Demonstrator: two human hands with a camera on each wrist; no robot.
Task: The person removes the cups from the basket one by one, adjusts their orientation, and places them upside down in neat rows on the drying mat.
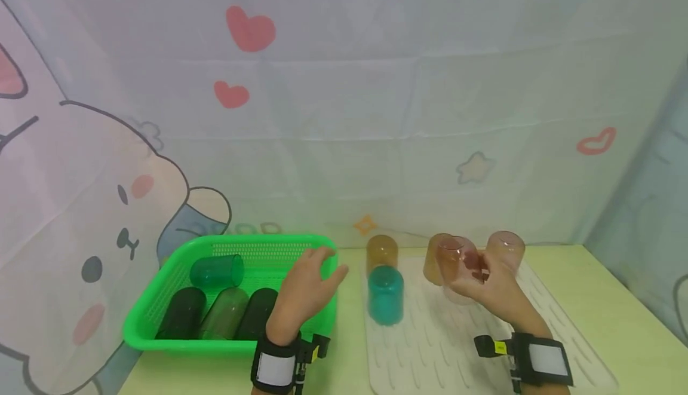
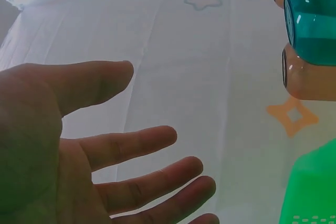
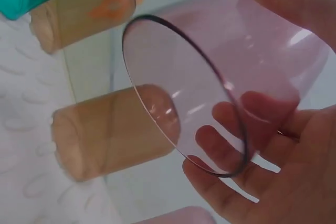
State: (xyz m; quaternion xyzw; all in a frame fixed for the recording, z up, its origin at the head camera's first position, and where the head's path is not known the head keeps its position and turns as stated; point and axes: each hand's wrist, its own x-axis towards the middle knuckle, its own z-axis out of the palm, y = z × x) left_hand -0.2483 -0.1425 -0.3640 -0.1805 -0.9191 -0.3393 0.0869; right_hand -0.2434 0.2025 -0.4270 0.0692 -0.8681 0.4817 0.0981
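Right hand grips the pink cup, its open rim visible only wrist-side; left hand spread.

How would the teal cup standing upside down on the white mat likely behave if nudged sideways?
The teal cup looks like thin translucent plastic, so it is probably light and would slide or tip easily. It stands mouth-down on the ribbed white mat, which may snag its rim. Being round-walled, it would likely roll if toppled, perhaps towards the amber cup behind it.
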